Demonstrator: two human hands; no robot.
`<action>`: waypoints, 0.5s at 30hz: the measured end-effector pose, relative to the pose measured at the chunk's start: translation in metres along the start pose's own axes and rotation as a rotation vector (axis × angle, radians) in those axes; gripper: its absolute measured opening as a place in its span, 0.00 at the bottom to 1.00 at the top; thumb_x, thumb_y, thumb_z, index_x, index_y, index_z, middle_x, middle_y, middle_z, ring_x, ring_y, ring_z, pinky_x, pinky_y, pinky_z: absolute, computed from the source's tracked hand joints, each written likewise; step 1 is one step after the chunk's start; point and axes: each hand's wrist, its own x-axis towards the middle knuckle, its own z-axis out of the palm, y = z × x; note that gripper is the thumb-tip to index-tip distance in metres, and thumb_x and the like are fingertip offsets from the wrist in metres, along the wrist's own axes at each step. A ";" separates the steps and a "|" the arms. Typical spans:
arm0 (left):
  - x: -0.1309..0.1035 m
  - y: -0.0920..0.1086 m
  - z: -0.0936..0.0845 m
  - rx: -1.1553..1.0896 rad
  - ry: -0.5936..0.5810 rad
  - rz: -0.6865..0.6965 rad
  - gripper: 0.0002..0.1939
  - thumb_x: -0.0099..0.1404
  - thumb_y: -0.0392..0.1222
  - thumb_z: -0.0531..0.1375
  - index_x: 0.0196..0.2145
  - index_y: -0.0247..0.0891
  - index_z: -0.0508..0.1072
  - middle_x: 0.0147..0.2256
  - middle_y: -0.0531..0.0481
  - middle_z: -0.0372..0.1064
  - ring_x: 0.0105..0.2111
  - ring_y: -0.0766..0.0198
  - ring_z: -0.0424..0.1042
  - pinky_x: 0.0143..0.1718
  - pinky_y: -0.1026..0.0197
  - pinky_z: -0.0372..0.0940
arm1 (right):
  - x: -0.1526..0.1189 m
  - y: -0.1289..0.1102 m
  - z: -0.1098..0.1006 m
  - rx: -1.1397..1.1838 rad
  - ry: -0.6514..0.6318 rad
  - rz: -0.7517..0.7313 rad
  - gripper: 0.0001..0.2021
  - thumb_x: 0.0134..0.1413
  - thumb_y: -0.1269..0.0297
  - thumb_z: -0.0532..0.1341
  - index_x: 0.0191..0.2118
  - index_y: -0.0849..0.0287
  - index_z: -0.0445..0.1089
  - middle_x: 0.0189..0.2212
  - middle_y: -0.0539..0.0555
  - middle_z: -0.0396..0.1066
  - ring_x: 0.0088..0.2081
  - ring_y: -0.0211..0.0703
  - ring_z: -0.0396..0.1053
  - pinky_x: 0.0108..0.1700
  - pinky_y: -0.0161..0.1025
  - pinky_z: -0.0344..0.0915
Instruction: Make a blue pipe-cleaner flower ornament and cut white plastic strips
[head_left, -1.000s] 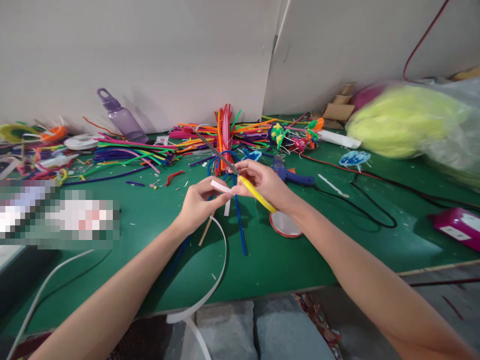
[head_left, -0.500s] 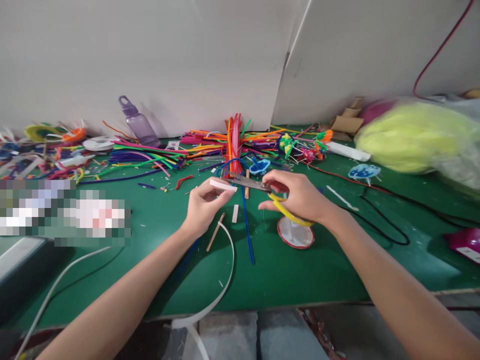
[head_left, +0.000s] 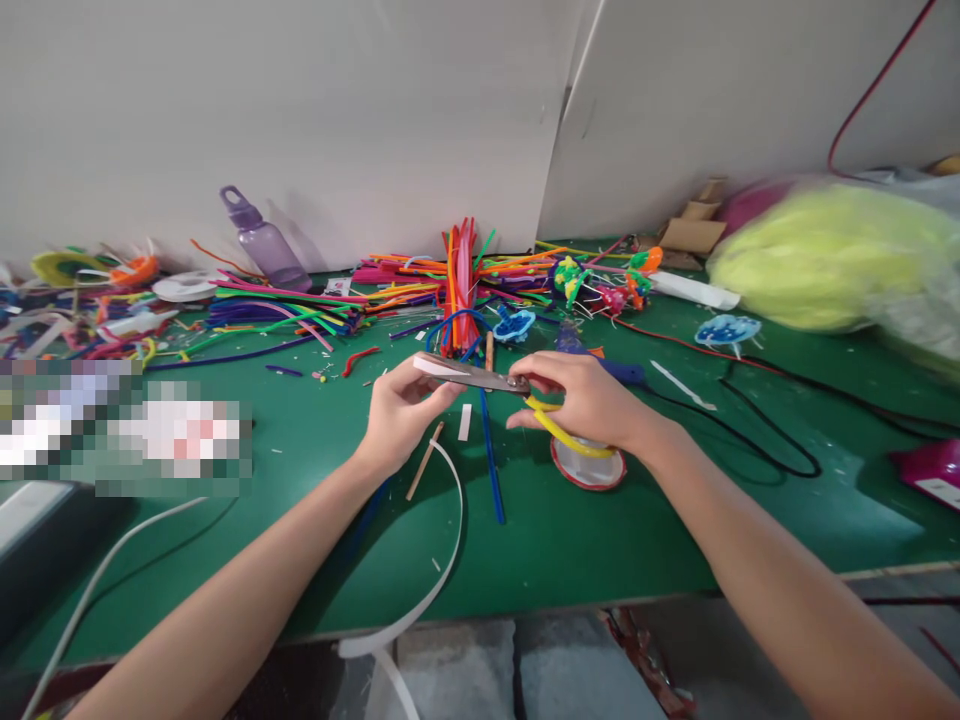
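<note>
My left hand pinches the end of a white strip between thumb and fingers. Scissors with yellow handles are in my right hand, their blades lying along and over the held strip. On the table below, a short white piece lies beside a blue pipe cleaner and a thin wooden stick. A long white band curls from below my left hand over the table's front edge; whether it joins the held strip is hidden. Under my right hand sits a round red-rimmed piece.
Bundled pipe cleaners lie along the wall near a purple bottle. A blue-handled tool with a black cord rests behind my right hand. Yellow-green bagged material fills the right back. A grey device stands at left.
The scissors have moved left and slightly down, so the blades now overlap the white strip. My left hand keeps its pinch. The view has shifted slightly.
</note>
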 end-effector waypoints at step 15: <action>0.001 0.001 0.000 0.021 -0.005 0.020 0.09 0.56 0.44 0.67 0.32 0.37 0.77 0.33 0.49 0.74 0.34 0.64 0.73 0.37 0.62 0.70 | 0.000 -0.001 -0.002 0.028 -0.010 0.019 0.24 0.43 0.44 0.68 0.40 0.57 0.71 0.28 0.50 0.67 0.28 0.38 0.60 0.32 0.36 0.57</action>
